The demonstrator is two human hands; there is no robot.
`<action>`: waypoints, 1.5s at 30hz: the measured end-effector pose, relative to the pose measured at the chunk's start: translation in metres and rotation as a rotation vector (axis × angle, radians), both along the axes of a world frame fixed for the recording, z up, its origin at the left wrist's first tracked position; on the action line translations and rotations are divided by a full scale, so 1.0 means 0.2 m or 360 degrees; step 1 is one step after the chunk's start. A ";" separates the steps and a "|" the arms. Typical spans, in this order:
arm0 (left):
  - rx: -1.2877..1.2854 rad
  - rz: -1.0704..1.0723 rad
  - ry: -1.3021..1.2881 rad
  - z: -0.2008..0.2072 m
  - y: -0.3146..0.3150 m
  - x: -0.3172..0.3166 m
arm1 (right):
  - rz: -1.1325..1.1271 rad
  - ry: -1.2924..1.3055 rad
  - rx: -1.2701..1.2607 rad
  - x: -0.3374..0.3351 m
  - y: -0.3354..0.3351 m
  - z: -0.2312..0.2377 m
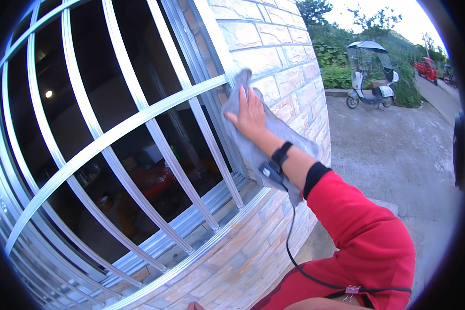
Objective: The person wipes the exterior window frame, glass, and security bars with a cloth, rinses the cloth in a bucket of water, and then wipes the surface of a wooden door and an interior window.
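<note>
My right hand presses a grey cloth against the upright edge of the silver window frame, where brick wall and frame meet. Its fingers point upward over the cloth, and the thumb lies to the left. One end of the cloth sticks up past the fingertips; the rest hangs below the palm and behind the wrist. A black band with a small device sits at that wrist, and a black cable runs down from it. A sliver of skin at the lower edge may be my left hand; its fingers cannot be made out.
Silver metal bars stand out in front of the dark window opening. A pale brick wall runs around them. To the right, a canopied scooter stands on concrete, with a red vehicle farther along the road.
</note>
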State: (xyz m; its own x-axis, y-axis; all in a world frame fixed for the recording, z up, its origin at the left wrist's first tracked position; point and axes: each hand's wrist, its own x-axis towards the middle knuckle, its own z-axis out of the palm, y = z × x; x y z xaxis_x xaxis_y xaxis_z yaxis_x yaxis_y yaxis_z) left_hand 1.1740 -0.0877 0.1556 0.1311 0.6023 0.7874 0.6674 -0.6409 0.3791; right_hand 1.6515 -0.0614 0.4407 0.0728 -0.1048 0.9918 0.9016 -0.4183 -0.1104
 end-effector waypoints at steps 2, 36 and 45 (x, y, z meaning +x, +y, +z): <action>-0.0085 0.0102 -0.0009 -0.05 -0.14 0.00 | 0.0005 0.0073 -0.0258 -0.04 -0.06 -0.30; -0.0457 0.0723 0.0158 -0.07 -0.40 -0.33 | 0.0205 0.0504 -0.0037 0.07 0.00 0.16; -0.0164 0.0270 0.0127 -0.02 -0.51 -0.13 | 0.0103 0.0734 -0.0595 -0.03 -0.07 -0.81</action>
State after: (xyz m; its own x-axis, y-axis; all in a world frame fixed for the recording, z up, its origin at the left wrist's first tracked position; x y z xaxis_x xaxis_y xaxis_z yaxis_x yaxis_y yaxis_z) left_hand 1.1475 -0.1888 0.1507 0.0806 0.6977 0.7118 0.7930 -0.4776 0.3783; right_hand 1.6458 -0.0760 0.2780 0.4993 0.2644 0.8251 0.8205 -0.4501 -0.3523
